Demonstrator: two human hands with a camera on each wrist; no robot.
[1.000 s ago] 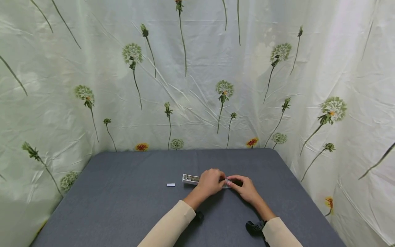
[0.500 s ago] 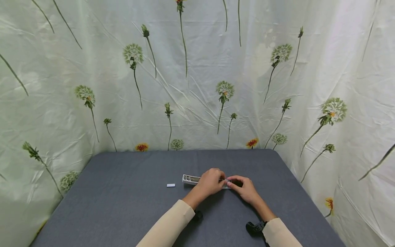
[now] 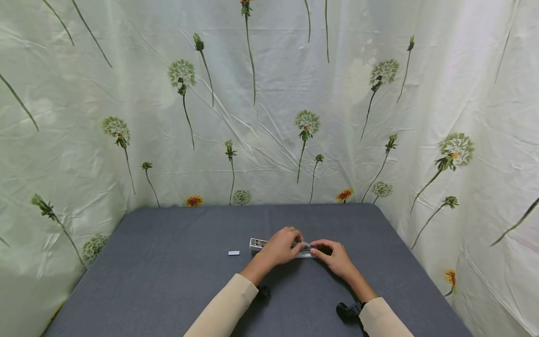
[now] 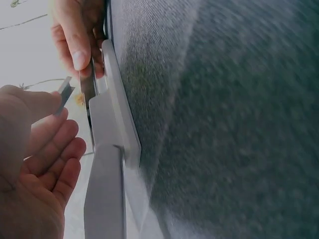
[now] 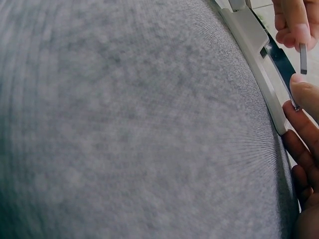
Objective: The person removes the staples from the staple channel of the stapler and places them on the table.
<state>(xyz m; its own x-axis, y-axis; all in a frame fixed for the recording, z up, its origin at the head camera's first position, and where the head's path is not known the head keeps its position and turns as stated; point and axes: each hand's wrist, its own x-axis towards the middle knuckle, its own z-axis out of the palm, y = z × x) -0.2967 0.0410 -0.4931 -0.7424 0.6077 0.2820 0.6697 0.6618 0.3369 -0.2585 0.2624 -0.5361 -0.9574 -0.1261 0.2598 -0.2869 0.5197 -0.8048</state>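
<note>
A grey-white stapler (image 3: 304, 254) lies opened out on the dark cloth, its metal magazine (image 5: 281, 63) exposed. My left hand (image 3: 278, 248) is over the stapler's middle and hides part of it. Between its thumb and forefinger it pinches a short strip of staples (image 4: 65, 95), held apart from the magazine; the other fingers are loosely bent. At the stapler's right end, my right hand (image 3: 335, 257) pinches the tip of the magazine with thumb and forefinger. Its lower fingers rest by the end of the base (image 5: 264, 82).
A small pale rectangular piece (image 3: 233, 253) lies on the table (image 3: 177, 281) to the left of the stapler. A dark wrist strap (image 3: 349, 311) sits on the right forearm. Behind the table hangs a flower-printed curtain (image 3: 269, 117).
My left hand has drawn back a little to the left with the strip of staples, so more of the magazine shows. The right hand stays at the stapler's end.
</note>
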